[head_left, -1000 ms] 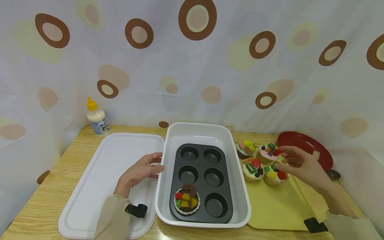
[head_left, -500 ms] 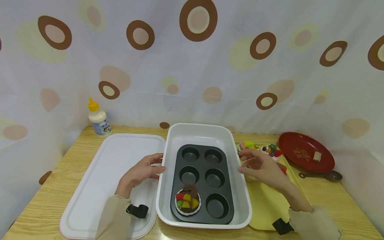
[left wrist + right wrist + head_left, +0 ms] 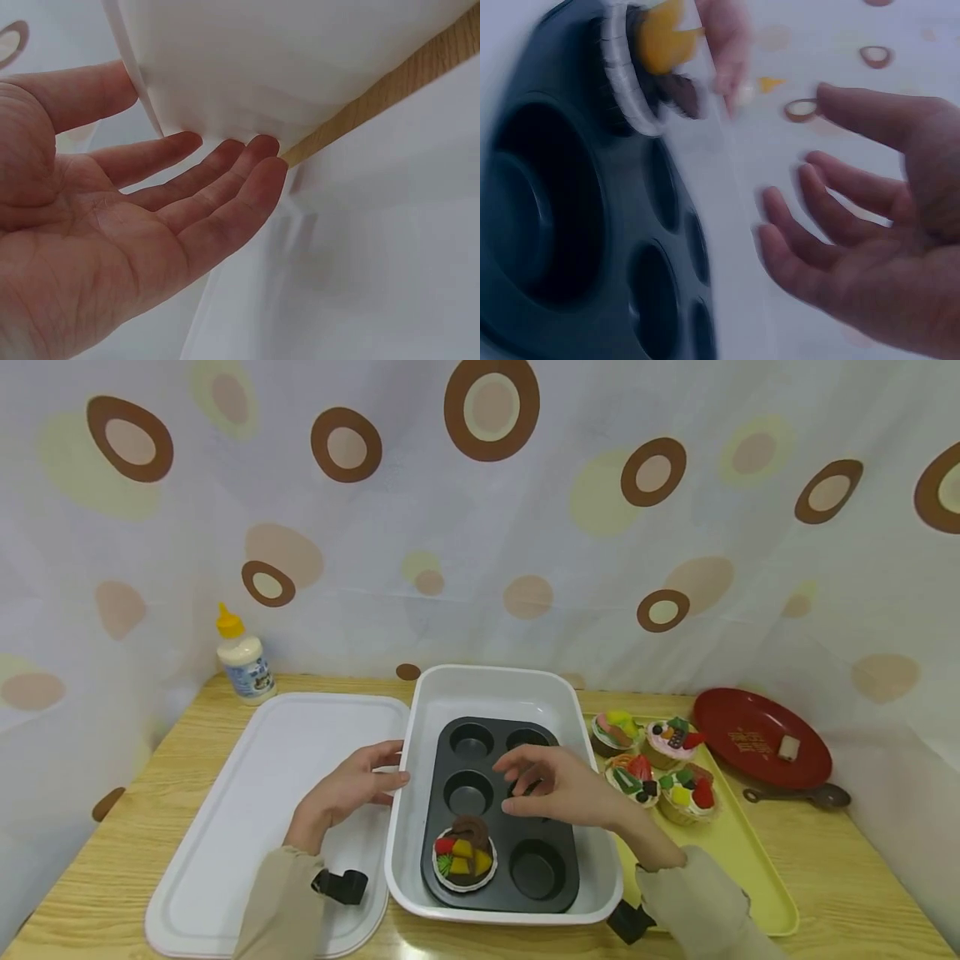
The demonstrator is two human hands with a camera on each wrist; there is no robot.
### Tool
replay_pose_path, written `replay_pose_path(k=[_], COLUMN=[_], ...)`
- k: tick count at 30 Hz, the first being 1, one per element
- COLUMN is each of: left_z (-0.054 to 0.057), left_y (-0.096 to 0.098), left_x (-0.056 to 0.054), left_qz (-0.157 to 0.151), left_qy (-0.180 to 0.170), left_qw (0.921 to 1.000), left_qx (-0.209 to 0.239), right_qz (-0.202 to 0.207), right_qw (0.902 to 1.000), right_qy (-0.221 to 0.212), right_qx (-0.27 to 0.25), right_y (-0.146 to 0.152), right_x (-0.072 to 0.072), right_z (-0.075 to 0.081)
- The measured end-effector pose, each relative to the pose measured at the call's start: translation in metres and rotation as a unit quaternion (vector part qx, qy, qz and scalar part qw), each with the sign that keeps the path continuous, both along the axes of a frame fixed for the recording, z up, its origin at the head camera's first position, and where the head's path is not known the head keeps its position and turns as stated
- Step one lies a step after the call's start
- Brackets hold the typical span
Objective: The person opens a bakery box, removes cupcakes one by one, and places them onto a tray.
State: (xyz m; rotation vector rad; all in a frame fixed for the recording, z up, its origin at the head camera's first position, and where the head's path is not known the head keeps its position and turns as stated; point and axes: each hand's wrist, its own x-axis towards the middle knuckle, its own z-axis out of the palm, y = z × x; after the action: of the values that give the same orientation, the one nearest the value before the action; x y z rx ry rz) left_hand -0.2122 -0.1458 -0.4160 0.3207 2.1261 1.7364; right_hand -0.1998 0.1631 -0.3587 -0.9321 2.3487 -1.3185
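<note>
My left hand rests against the left wall of a white rectangular tub, thumb at the rim and fingertips touching the outside. In the left wrist view, the fingers are loosely bent. Inside the tub lies a dark muffin pan, its front-left cup filled by a chocolate fruit cupcake. Over the pan's right side hovers my right hand, fingers loosely curved and nothing held. It hides a middle cup. The right wrist view shows that hand empty beside the pan, somewhat blurred.
On a yellow tray at right sit several decorated cupcakes. A red plate with a small pale block and a dark spoon lie beyond. At left are a white lid-like board and a yellow-capped bottle.
My right hand has moved left from the cupcakes on the yellow tray, across the tub's right rim, to above the muffin pan. My left hand stays at the tub's left side.
</note>
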Motion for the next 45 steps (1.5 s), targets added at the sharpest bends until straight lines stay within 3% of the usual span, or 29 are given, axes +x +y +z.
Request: replay_pose_path(k=[8, 16, 26, 31, 45], left_z=[0.001, -0.002, -0.001, 0.001, 0.001], left_y=[-0.002, -0.001, 0.001, 0.000, -0.001], left_x=[0.001, -0.001, -0.001, -0.001, 0.000], left_qz=[0.006, 0.006, 0.003, 0.001, 0.005], left_qy=[-0.001, -0.003, -0.006, 0.001, 0.000], left_qw=[1.0000, 1.0000, 1.0000, 1.0000, 1.0000], left_qx=[-0.007, 0.000, -0.003, -0.005, 0.000], right_qz=[0.027, 0.079, 0.177, 0.199, 0.229], right_qw=[0.9993, 0.9956, 0.9718, 0.9614, 0.9511], right_qy=[0.023, -0.007, -0.054, -0.072, 0.033], right_qx=[0.007, 0.049, 0.146, 0.175, 0.205], right_y=[-0.012, -0.035, -0.046, -0.045, -0.054], right_x=[-0.008, -0.017, -0.020, -0.019, -0.016], right_z=[0.008, -0.009, -0.019, -0.021, -0.026])
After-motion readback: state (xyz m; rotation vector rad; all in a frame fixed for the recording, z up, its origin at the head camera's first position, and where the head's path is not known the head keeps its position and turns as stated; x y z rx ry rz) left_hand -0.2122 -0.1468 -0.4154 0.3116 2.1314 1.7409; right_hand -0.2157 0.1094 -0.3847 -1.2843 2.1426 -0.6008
